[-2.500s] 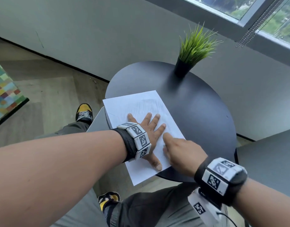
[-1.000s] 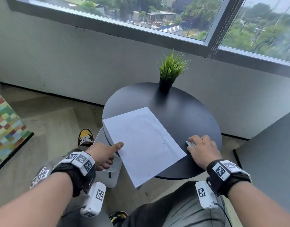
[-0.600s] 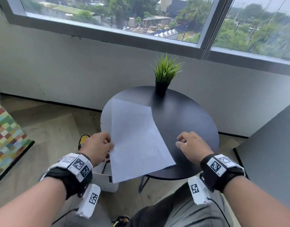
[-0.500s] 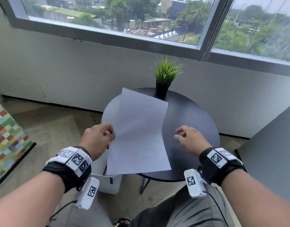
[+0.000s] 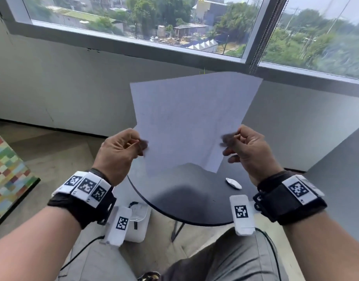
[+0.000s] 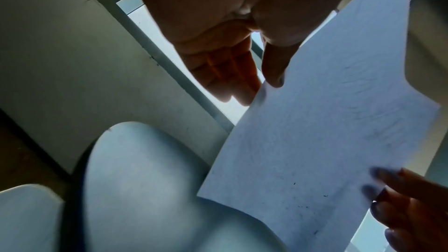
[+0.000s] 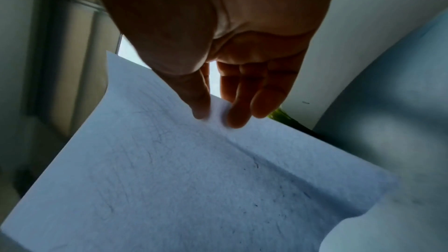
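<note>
A white sheet of paper (image 5: 190, 120) with faint pencil marks is held up in the air in front of the window, above the round black table (image 5: 194, 199). My left hand (image 5: 141, 147) pinches its left edge between thumb and fingers. My right hand (image 5: 228, 141) pinches its right edge the same way. In the left wrist view the thumb lies on the paper (image 6: 327, 141) at the left hand (image 6: 259, 87). The right wrist view has the right hand (image 7: 218, 114) gripping the paper (image 7: 181, 179), which bends in a soft crease below the fingers.
A small white object (image 5: 233, 183) lies on the table near its right edge. A white box (image 5: 137, 224) stands on the floor under the table's left side. A chequered rug (image 5: 6, 175) lies far left. A grey surface (image 5: 346, 159) rises at right. The plant is hidden behind the paper.
My left hand lifted the paper off the table and raised it upright. My right hand left the small white object on the table and took the paper's right edge.
</note>
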Motion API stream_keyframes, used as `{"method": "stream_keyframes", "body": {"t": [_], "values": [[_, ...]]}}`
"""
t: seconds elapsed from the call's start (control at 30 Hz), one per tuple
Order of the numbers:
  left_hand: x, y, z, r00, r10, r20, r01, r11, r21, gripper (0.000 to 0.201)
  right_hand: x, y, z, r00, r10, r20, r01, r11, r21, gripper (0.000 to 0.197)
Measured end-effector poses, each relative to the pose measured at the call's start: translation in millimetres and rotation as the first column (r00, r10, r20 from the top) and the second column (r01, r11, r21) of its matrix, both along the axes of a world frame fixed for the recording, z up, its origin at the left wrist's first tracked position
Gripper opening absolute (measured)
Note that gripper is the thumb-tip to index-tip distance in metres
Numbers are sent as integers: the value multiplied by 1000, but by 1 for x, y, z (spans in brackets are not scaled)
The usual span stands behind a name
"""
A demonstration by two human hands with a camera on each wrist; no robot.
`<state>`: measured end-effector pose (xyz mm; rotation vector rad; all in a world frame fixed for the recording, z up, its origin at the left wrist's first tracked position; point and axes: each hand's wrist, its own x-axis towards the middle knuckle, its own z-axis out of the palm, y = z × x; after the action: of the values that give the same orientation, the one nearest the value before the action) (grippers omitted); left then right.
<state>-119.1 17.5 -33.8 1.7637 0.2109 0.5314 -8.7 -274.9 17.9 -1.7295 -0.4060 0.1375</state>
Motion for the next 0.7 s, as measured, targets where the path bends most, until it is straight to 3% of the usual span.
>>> {"method": "stream_keyframes", "body": {"t": [0.07, 0.13, 0.2, 0.3, 0.4, 0.5, 0.57, 0.63, 0.7], "values": [[-5, -1, -17, 993, -15, -118, 18, 1000, 20, 20, -2, 1, -22, 997, -15, -78, 7, 995, -103, 19], [-9, -2, -29, 978, -26, -209, 29, 999, 13, 30, -4, 2, -39, 989, -23, -149, 2, 990, -138, 5], [-6, -3, -29, 979, -9, -206, 15, 1000, 28, 29, 0, 1, -44, 989, -35, -145, 15, 991, -133, 15], [1, -3, -21, 980, 25, -196, -14, 998, 56, 15, 3, 4, -45, 992, -11, -129, -8, 989, -147, 13], [7, 0, -27, 945, 69, -320, -61, 998, 34, 26, 9, 3, -53, 986, -28, -166, -12, 972, -236, 12], [5, -2, -38, 896, 74, -437, -111, 992, -60, 24, 22, -8, -58, 993, -94, -72, 65, 938, -341, 2], [1, -4, -47, 859, 46, -510, -110, 989, -95, 22, 29, -22, -68, 996, -71, 54, 89, 811, -578, 6], [-6, -9, -56, 817, -2, -576, -76, 991, -111, 22, 28, -38, -86, 997, 33, 71, 42, 539, -841, 21], [-13, -18, -61, 782, -7, -623, -51, 996, -75, 20, 23, -50, -105, 995, 97, 39, 4, 343, -939, 35]]}}
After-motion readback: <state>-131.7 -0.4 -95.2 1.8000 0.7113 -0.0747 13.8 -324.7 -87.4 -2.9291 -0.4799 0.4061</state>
